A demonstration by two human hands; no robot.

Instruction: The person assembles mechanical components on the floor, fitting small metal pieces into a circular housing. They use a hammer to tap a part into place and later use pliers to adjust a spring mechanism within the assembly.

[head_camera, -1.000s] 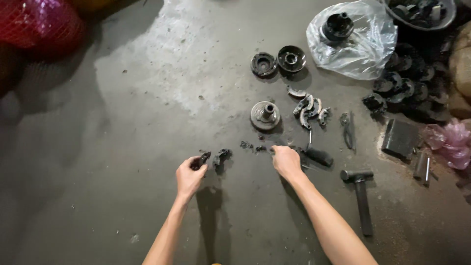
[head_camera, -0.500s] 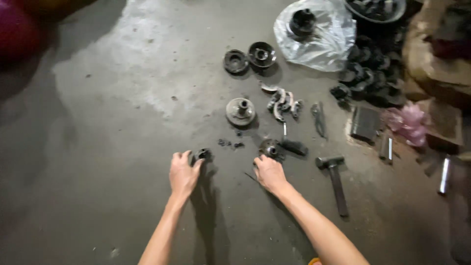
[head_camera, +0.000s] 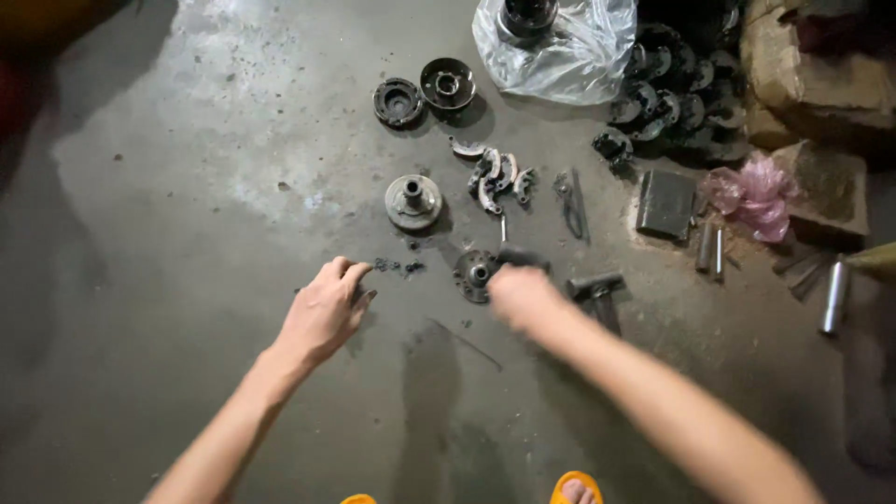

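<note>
My left hand (head_camera: pixel 325 313) rests palm down on the concrete floor with its fingers curled; nothing shows in it. Just right of its fingertips lie a few small dark bits (head_camera: pixel 397 266). My right hand (head_camera: pixel 519 295) is blurred by motion and its fingers are hidden. It sits right beside a round toothed metal disc (head_camera: pixel 474 274) and just below a dark tool handle (head_camera: pixel 523 254). Whether it grips either one I cannot tell. A hammer (head_camera: pixel 597 286) lies to its right.
Farther out lie a flanged hub (head_camera: pixel 413 201), two round drums (head_camera: pixel 422 91), curved brake shoes (head_camera: pixel 495 175), pliers (head_camera: pixel 569 203), a dark flat block (head_camera: pixel 666 203), metal pins (head_camera: pixel 711 250), a clear plastic bag (head_camera: pixel 560 47), piled dark parts (head_camera: pixel 667 98) and a pink bag (head_camera: pixel 754 194).
The camera has shifted, so everything sits lower left in view. My left hand has drawn back from the small dark part it was fingering. My right hand has moved down beside the toothed disc.
</note>
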